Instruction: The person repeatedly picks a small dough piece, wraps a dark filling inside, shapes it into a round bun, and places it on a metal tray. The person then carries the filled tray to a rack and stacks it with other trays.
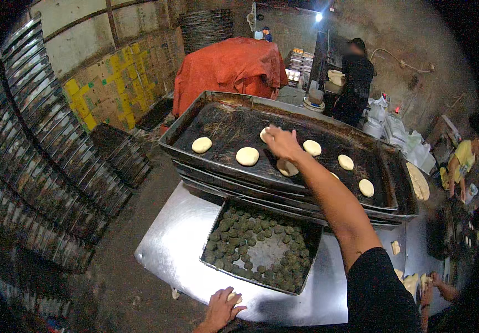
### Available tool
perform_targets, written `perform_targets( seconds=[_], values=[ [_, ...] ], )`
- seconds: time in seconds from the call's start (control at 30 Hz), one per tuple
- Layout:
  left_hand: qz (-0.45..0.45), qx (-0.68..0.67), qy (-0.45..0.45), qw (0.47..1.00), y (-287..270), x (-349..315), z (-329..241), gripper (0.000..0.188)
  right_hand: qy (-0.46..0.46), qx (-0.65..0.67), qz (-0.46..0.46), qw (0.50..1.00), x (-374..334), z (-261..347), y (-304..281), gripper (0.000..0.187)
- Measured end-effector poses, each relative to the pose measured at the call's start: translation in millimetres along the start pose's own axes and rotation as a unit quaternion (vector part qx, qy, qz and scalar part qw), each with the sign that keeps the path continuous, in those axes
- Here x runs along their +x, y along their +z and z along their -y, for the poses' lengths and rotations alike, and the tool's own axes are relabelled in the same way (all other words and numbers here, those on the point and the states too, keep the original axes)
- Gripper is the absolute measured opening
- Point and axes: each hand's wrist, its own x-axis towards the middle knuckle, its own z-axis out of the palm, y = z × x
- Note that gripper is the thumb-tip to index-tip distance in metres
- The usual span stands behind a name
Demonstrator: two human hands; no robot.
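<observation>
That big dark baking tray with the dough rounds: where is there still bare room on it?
The dark tray is bare along its far edge and in its left corner, beyond the leftmost dough round. It is crowded around the right hand, where rounds lie close together, and toward the right end.

Seven pale round flattened dough discs (247, 156) lie open to view on the large dark metal baking tray (217, 102), with an eighth under the person's right hand (281, 142). That tray tops a stack of at least three such trays. One smaller dark metal pan (309, 258) holds small dark greenish filling balls (234, 233), too many to count exactly, several dozen. One shiny steel table (167, 250) carries everything. The person's left hand (221, 308) covers one dough piece. Two other people stand in the background.
</observation>
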Motion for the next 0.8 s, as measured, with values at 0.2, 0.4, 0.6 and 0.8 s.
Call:
perform_targets(
  seconds=[0.2, 0.4, 0.6, 0.8],
  values=[
    [-0.007, 0.017, -0.044, 0.999, 5.8, -17.9, -17.4, 0.035, -0.072, 0.277, -0.284, 0.915, -138.5, 40.2, -67.3, 0.027],
    [-0.205, -0.401, -0.157, 0.879, -7.5, 72.7, -160.9, 0.032, 0.019, 0.418, -0.147, 0.896, -381.4, 103.7, -22.4, 0.016],
    [-0.095, -0.441, 0.194, 0.871, -30.5, 145.2, -332.4, 0.016, -0.053, 0.388, -0.536, 0.748, -442.2, 8.3, -127.8, 0.042],
    [-0.126, -0.642, -0.079, 0.752, -7.9, 149.5, -354.5, 0.075, -0.07, 0.498, -0.408, 0.762, -482.8, 48.3, -102.7, 0.043]
  ],
)
